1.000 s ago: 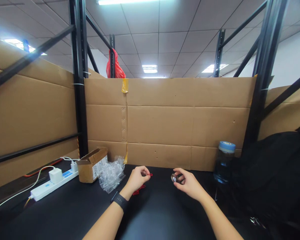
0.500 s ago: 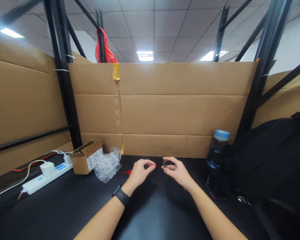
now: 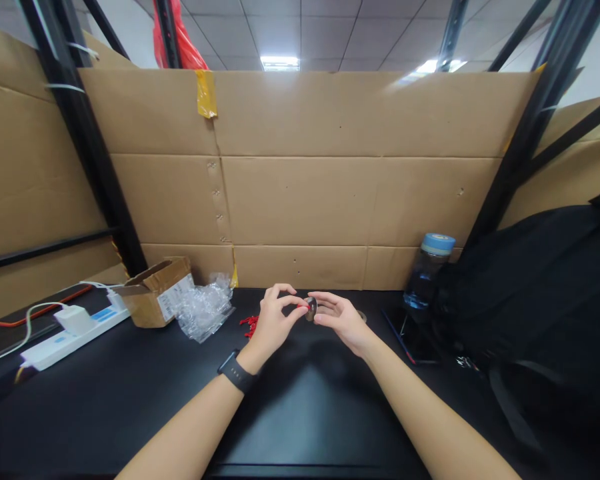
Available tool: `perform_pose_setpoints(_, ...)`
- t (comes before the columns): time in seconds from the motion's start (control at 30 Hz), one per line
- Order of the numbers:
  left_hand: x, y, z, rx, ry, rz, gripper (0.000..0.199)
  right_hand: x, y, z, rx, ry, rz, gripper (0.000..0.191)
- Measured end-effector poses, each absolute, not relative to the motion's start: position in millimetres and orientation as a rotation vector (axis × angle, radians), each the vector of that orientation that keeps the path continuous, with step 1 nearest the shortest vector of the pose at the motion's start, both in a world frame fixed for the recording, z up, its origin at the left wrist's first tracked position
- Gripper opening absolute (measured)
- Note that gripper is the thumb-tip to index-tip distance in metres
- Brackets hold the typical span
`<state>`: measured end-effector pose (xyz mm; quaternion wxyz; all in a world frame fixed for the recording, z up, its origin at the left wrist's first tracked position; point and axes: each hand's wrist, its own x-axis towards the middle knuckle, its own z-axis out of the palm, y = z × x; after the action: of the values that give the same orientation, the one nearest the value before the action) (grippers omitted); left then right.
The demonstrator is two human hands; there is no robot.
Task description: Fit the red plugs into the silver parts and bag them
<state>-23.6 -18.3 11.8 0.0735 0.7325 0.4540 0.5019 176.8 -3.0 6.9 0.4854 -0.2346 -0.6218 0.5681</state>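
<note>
Between the thumb and fingers of my right hand (image 3: 344, 323) is a small, round, shiny dark disc (image 3: 311, 309), held on edge. My left hand (image 3: 276, 319) pinches a tiny red piece (image 3: 306, 306) right up against the disc's left side; whether it is inserted in it I cannot tell. Several small red pieces (image 3: 250, 325) lie on the black table beside my left hand, partly hidden by it. Just behind my right wrist, part of a small round object (image 3: 362, 316) shows, mostly covered.
On the left are a white power strip (image 3: 75, 337), an opened cardboard box (image 3: 155, 293) and crumpled clear plastic (image 3: 205, 310). A blue-capped bottle (image 3: 429, 270), a dark flat device (image 3: 413, 337) and a black backpack (image 3: 540, 300) stand right. A cardboard wall (image 3: 300, 200) closes the back.
My two hands have come together, so the red piece now meets the disc. The disc has turned to show more of its face. The camera view has tilted down and moved closer.
</note>
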Motion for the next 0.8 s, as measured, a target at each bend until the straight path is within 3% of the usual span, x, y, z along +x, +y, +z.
perform_pose_setpoints(0.47, -18.9, -24.3, 12.9, 2.305, 1.454, 1.456, 0.007, 174.6, -4.9, 6.1, -0.645, -1.568, 1.296, 0.058)
perform_pose_setpoints(0.8, -16.3, -23.5, 9.0, 2.38, 1.46, 1.434, 0.008, 172.4, -2.7, -0.2, -0.718, -1.626, 1.174, 0.046)
